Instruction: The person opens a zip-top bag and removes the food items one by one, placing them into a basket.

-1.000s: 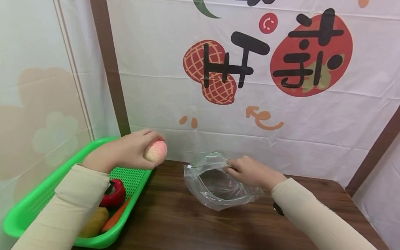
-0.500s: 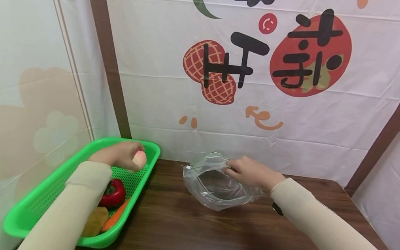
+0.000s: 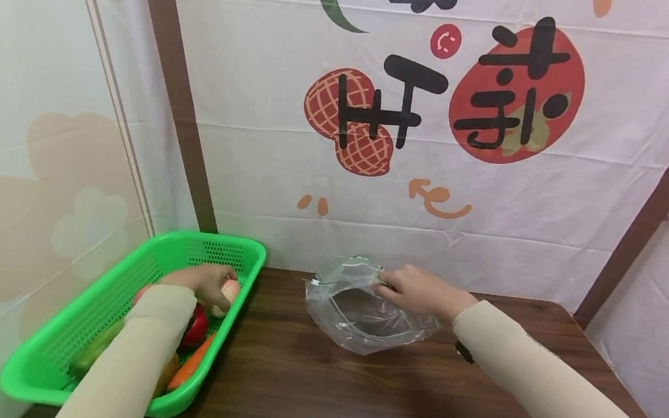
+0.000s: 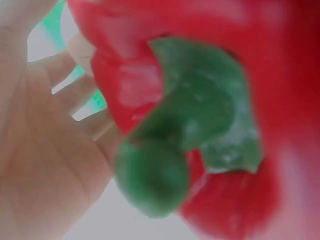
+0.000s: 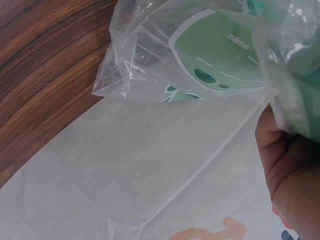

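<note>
Low inside the green basket, my left hand (image 3: 199, 283) holds a pink and cream peach (image 3: 232, 290) near the right wall. Close beside it lies a red bell pepper (image 3: 197, 327). That bell pepper (image 4: 135, 85), with its green stem, fills much of the left wrist view, in front of my left hand (image 4: 55, 145). Only a pale sliver of the peach (image 4: 80, 52) shows past it. My right hand (image 3: 419, 291) pinches the rim of a clear zip bag (image 3: 359, 334), whose mouth gapes upward. In the right wrist view, the bag (image 5: 220, 55) carries a green printed label.
The green basket (image 3: 29, 358) stands on the left of the brown wooden table (image 3: 306, 392). Inside it are a carrot (image 3: 192, 361), a long green vegetable (image 3: 95, 351) and a brownish item (image 3: 167, 373), partly behind my sleeve. A printed cloth (image 3: 243, 161) hangs behind the table.
My left hand has moved left and down with the peach, from above the basket's right edge to its floor. The right hand and the bag have barely moved.
</note>
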Motion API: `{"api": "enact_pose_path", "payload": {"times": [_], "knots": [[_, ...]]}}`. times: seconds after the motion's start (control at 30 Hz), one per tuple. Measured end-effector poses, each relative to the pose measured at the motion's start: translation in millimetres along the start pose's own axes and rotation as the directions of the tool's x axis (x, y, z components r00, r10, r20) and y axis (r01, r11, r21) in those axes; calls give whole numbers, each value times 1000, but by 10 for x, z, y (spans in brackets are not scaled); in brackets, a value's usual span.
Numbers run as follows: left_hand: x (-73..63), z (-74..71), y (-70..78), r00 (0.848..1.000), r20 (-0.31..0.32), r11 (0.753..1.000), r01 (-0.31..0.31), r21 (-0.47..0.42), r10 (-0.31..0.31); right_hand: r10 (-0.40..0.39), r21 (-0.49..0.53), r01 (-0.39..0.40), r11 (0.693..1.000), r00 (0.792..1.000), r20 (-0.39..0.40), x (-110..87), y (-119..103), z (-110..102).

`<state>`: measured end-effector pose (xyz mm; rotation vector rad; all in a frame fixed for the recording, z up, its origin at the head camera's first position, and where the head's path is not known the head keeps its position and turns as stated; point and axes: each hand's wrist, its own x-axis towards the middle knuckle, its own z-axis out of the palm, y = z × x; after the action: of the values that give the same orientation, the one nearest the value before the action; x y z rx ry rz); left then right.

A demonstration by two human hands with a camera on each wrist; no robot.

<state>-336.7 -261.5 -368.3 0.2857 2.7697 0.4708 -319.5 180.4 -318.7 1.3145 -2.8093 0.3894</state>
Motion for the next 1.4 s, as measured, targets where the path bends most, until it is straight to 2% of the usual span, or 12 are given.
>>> {"api": "enact_pose_path", "payload": {"times": [0.23,0.53,0.63,0.77,0.87,1.0,1.2,1.4], "knots": [[-51,-21,26,994,54,994,91,67,-95,17,7,-17,1000,1000,3,-14,-11,-5],[-64,-22,12,996,65,998,61,-3,-60,31,1,-31,1000,999,7,-32,-36,-17],[-122,-53,45,997,53,998,59,12,-60,37,-1,-37,999,999,10,-36,-48,-25],[-234,-109,117,998,5,996,66,61,-67,38,6,-38,999,999,10,-43,-56,-25],[-286,-158,178,999,-20,996,31,78,-29,38,8,-38,999,999,7,-54,-49,-20],[-313,-210,293,994,-47,991,-92,93,97,42,-2,-42,999,999,4,-78,-32,-8],[-392,-250,560,967,-107,965,-212,155,230,37,-30,-37,999,999,-2,-141,-7,9],[-464,-251,854,942,-113,943,-297,150,315,27,-60,-27,998,1000,-3,-241,56,29]]}}
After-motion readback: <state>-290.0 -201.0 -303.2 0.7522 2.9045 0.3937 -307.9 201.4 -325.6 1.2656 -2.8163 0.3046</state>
